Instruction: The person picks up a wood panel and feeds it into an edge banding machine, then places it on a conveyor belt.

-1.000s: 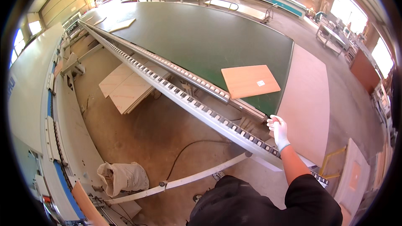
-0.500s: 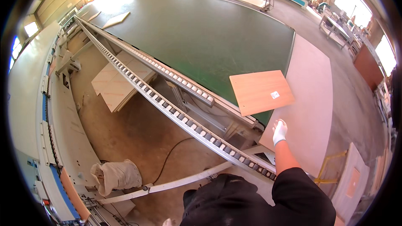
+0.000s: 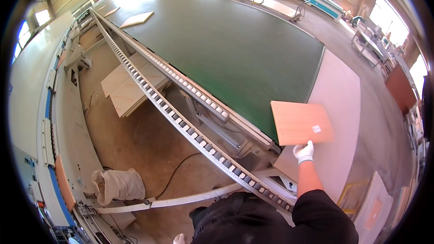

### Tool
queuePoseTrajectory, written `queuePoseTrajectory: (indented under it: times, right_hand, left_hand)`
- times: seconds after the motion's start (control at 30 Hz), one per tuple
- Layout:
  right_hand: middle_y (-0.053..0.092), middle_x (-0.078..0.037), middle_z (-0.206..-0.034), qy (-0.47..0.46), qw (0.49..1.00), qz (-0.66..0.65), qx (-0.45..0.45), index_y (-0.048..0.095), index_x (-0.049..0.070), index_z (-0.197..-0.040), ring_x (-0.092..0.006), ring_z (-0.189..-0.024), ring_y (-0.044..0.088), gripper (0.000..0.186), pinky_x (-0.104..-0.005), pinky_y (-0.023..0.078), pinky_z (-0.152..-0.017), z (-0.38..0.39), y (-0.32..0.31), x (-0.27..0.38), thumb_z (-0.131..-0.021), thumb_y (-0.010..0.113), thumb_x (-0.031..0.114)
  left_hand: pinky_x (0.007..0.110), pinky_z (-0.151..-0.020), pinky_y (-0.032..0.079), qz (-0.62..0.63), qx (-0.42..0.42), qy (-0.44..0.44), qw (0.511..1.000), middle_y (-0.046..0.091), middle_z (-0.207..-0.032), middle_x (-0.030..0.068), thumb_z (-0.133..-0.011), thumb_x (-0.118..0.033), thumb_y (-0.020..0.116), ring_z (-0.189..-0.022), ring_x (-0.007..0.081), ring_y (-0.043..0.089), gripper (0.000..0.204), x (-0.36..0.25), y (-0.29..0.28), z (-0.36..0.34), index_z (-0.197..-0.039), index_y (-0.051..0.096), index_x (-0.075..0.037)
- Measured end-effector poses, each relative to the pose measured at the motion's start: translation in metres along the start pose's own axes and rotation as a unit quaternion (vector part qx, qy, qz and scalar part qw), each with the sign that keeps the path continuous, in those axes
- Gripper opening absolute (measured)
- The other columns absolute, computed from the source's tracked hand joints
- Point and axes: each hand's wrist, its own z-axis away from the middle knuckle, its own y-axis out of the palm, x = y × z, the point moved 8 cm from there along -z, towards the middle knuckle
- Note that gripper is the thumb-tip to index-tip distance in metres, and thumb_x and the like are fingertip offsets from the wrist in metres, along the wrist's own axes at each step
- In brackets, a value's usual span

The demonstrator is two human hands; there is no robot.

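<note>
The big green belt table (image 3: 235,49) spreads out far above and left of the grip. A long roller rail (image 3: 172,108) runs slanting to the left of it. A pale flat board (image 3: 339,122) lies under the grip. The orange-brown wood panel (image 3: 300,122) sits just above the right hand (image 3: 304,152), partly on the green belt and partly on the pale board. The gloved fingers pinch its near edge. The panel looks thin, stiff, smooth and probably light, so the near edge seems a good place to hold. The metal frame (image 3: 253,142) stands close on the left. Low down, only a bit of the left hand (image 3: 180,238) shows; I cannot tell its grip.
</note>
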Motion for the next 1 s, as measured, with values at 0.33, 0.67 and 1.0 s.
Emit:
queuePoseTrajectory:
  times: [0.33,0.67,1.0]
  right_hand:
    - [0.041,0.006,-0.063,-0.022,0.994,0.105,0.027,0.049,0.023,-0.082,-0.0072,-0.049,0.036,0.017,-0.0213,0.028,-0.041,0.073,0.089,0.02,-0.08,0.064,0.03]
    - [0.064,-0.005,-0.09,-0.099,0.833,0.44,0.321,0.055,0.002,-0.11,-0.0135,-0.077,0.061,0.036,-0.0283,0.05,-0.065,0.185,0.169,-0.04,-0.075,0.065,0.006]
    - [0.067,-0.011,-0.094,-0.034,0.444,0.536,0.718,0.065,0.004,-0.104,-0.0215,-0.089,0.065,0.031,-0.0327,0.05,-0.079,0.383,0.197,-0.243,-0.075,0.072,0.014]
  left_hand:
    - [0.036,-0.086,0.048,0.347,-0.07,-0.083,0.932,0.063,-0.113,0.0166,-0.095,-0.03,0.049,-0.102,0.0271,0.061,0.043,-0.129,-0.026,-0.027,-0.123,0.053,0.002]
    - [0.04,-0.104,0.036,0.397,0.019,0.232,0.888,0.049,-0.135,0.0191,-0.1,-0.039,0.042,-0.125,0.0282,0.048,0.054,-0.405,-0.111,-0.047,-0.136,0.041,0.001]
    - [0.037,-0.094,0.043,0.485,-0.254,0.297,0.783,0.056,-0.123,0.014,-0.097,-0.054,0.038,-0.111,0.0218,0.053,0.067,-0.292,-0.139,-0.03,-0.127,0.047,0.005]
